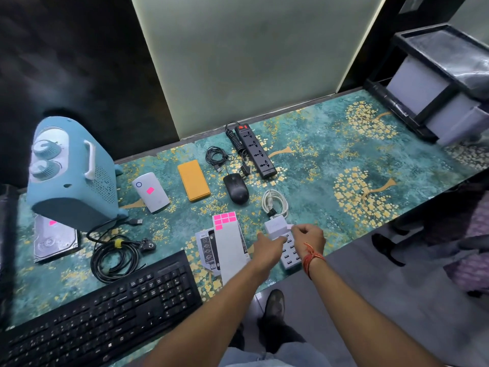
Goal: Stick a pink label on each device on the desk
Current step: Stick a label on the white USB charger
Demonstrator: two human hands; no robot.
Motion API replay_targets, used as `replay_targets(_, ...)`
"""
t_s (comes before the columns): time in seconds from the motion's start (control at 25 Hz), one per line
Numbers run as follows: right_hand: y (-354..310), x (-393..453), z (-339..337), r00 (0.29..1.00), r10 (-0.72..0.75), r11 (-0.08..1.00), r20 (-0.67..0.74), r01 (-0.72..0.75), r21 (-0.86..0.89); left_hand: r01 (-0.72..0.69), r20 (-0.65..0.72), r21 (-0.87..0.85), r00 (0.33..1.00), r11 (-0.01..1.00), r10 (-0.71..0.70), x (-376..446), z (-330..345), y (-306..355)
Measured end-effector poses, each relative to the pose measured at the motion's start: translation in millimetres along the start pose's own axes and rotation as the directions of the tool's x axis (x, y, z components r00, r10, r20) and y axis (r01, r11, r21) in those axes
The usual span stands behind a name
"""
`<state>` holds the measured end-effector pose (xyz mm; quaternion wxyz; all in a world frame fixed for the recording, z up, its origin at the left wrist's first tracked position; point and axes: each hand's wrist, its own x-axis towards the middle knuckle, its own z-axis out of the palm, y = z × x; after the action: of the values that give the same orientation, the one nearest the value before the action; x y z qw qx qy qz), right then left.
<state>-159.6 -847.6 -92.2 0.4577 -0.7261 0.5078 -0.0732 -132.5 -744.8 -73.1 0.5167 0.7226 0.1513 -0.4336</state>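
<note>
White charger block (276, 227) at desk's near edge, atop the multi-port USB hub (290, 250), just right of label sheet (229, 239). Right hand (308, 238) pinching a pale pink label (289, 227) at block's right side; left hand (267, 249) curled against block, apparently steadying; exact grip unclear. Already labelled: white router (150, 192), hard drive (54, 239). Risks: label folding onto fingertip, landing crooked, or block sliding off hub under press. Yellow power bank (193, 180), mouse (236, 192), power strip (255, 151), keyboard (105, 308) unlabelled.

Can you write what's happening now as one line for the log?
left hand: on charger | right hand: pinching label | labelled: router, drive
</note>
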Motion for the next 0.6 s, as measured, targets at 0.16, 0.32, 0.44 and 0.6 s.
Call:
replay_targets(0.16, 5, 12, -6, 0.99, -0.001, 0.999, 0.139, 0.007, -0.042, 0.134, 0.04, -0.173, 0.991, 0.976, -0.129, 25, 24, 4)
replay_targets(0.32, -5, 17, -7, 0.973, 0.099, 0.981, 0.209, -0.131, 0.142, 0.192, 0.116, -0.396, 0.981, 0.898, -0.158, 26, 27, 15)
replay_targets(0.44, -23, 7, -2, 0.953, 0.084, 0.936, 0.29, -0.175, 0.304, 0.2, 0.184, -0.659, 0.978, 0.725, -0.102, 31, 27, 20)
replay_targets(0.6, -27, 3, -8, 0.952, -0.058, 0.971, 0.3, -0.016, 0.239, 0.193, 0.184, -0.737, 0.979, 0.648, -0.083, 35, 28, 14)
